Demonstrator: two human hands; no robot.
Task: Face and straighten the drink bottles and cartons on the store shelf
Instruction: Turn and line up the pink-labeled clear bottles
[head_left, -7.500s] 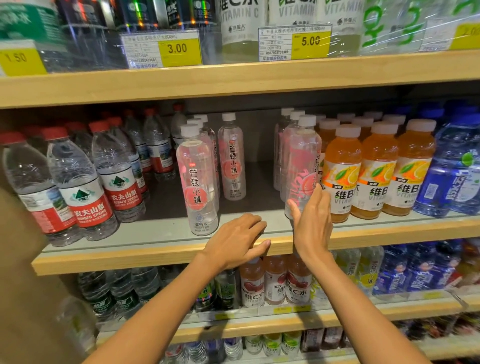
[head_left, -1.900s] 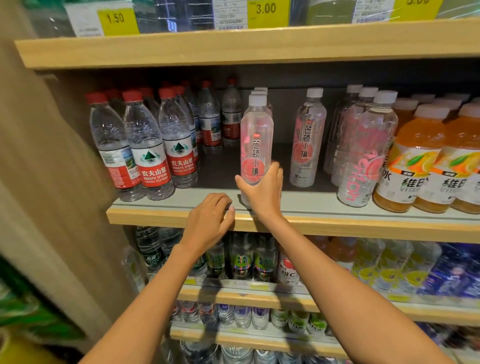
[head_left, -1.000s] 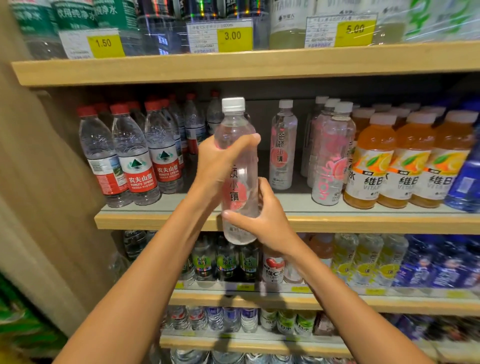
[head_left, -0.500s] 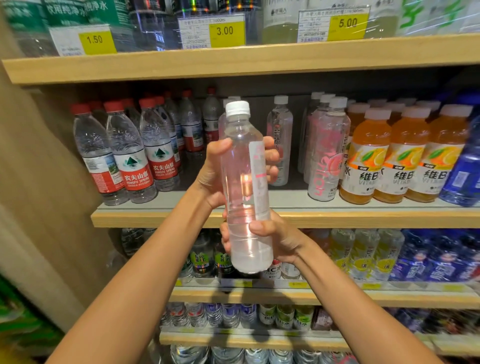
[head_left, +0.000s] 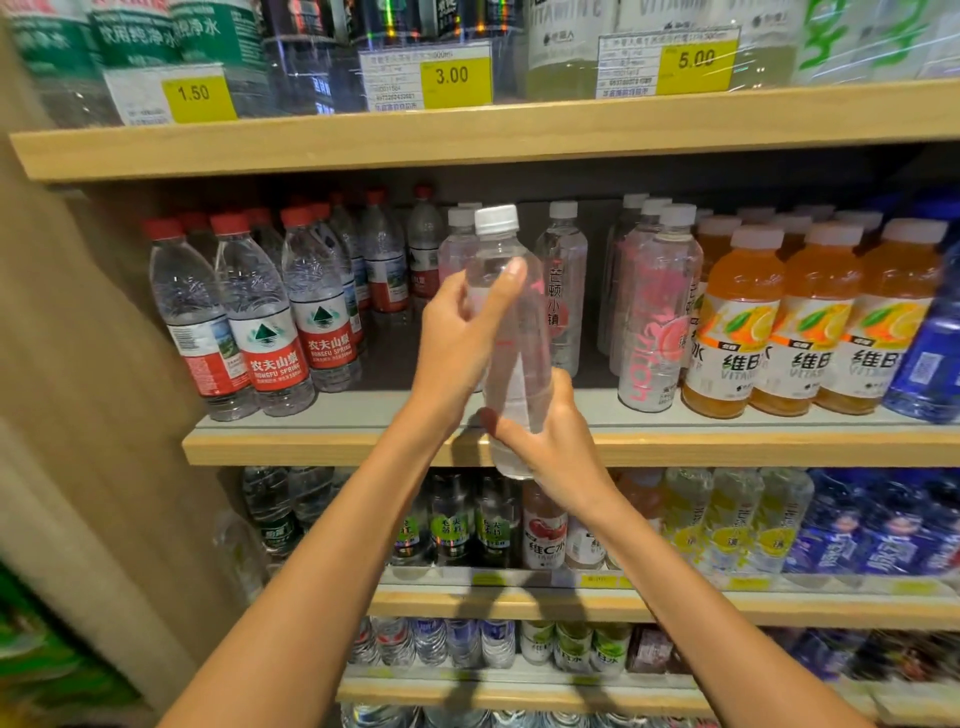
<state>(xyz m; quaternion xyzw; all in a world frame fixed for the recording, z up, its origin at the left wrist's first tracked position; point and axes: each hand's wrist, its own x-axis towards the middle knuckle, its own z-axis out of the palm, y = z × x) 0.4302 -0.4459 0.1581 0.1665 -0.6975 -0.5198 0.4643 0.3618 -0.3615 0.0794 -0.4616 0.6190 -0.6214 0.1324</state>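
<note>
Shelving (head_left: 311, 447) of pale wood carries red-capped water bottles (head_left: 270, 332) at left and orange drink bottles (head_left: 810, 322) at right. Between those rows, off the board and in front of its edge, we hold a clear bottle (head_left: 514, 364) nearly upright: our left hand (head_left: 457, 338) wraps its upper body, our right hand (head_left: 545, 436) grips near its base.

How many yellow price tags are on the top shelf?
3. The 1.50 tag is on the left, the 3.00 tag in the middle, the 5.00 tag on the right. More may lie past the picture's edge.
</note>
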